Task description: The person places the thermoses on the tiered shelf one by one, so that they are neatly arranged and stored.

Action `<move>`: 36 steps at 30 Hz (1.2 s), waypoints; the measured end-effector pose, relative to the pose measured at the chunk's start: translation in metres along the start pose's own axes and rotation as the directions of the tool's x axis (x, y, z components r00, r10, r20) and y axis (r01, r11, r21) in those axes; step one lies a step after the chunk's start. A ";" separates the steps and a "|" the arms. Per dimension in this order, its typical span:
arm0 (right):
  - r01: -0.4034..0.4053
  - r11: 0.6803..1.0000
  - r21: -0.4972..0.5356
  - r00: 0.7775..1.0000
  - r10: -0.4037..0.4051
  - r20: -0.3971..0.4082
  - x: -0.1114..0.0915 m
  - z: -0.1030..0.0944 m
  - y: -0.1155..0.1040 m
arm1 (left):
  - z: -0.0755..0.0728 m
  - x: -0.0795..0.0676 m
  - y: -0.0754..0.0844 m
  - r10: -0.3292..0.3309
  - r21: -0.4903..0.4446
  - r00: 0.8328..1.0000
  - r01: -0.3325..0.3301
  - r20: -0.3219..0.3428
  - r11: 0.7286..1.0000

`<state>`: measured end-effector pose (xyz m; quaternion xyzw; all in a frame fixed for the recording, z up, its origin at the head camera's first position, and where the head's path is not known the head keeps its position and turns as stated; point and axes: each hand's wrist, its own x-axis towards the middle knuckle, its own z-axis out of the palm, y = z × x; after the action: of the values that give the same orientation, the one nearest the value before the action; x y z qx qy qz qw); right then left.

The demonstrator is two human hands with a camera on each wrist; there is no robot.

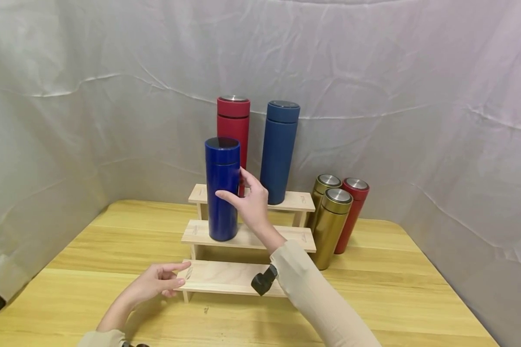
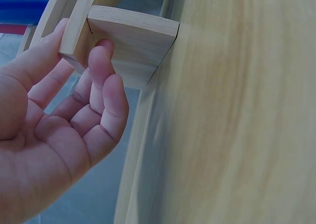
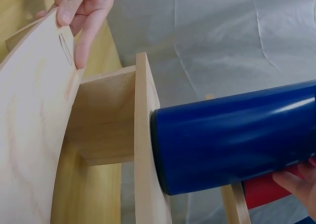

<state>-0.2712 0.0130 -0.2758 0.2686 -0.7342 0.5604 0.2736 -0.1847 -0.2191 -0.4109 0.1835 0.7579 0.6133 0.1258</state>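
A glossy blue thermos (image 1: 223,207) stands upright on the left part of the middle step of a three-tier wooden display stand (image 1: 226,277). My right hand (image 1: 253,200) grips it from its right side, thumb across the front; only the fingertips show in the right wrist view. The base of the blue thermos (image 3: 222,140) meets the step there. My left hand (image 2: 64,110) pinches the left end of the lowest step, its other fingers curled below the board. Behind, a red thermos (image 1: 233,108) and a matte blue thermos (image 1: 280,149) stand on the top step.
Right of the stand, two gold thermoses (image 1: 332,231) and another red thermos (image 1: 351,217) stand on the wood-grain table (image 1: 399,284). Grey cloth (image 1: 373,96) hangs behind and at both sides. A black wrist camera (image 1: 264,280) sits at my right cuff.
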 end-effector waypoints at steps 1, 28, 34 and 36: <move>0.003 1.000 -0.005 1.000 -0.003 0.002 0.000 0.000 0.000 | 0.000 0.000 0.000 0.000 0.001 1.000 0.000 0.001 1.000; -0.035 0.995 0.091 0.997 0.027 0.079 -0.014 -0.037 -0.014 | 0.001 -0.001 0.001 0.001 -0.017 1.000 -0.001 0.005 1.000; -0.042 0.997 0.064 0.998 0.039 0.056 -0.020 -0.053 -0.026 | 0.001 -0.001 0.003 0.003 -0.011 1.000 -0.003 0.006 1.000; -0.040 0.997 0.066 0.998 0.037 0.051 -0.022 -0.057 -0.026 | 0.000 -0.001 0.003 -0.004 -0.011 1.000 0.004 0.004 1.000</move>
<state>-0.2318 0.0648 -0.2615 0.2772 -0.7266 0.5830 0.2353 -0.1828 -0.2188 -0.4081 0.1825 0.7547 0.6168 0.1296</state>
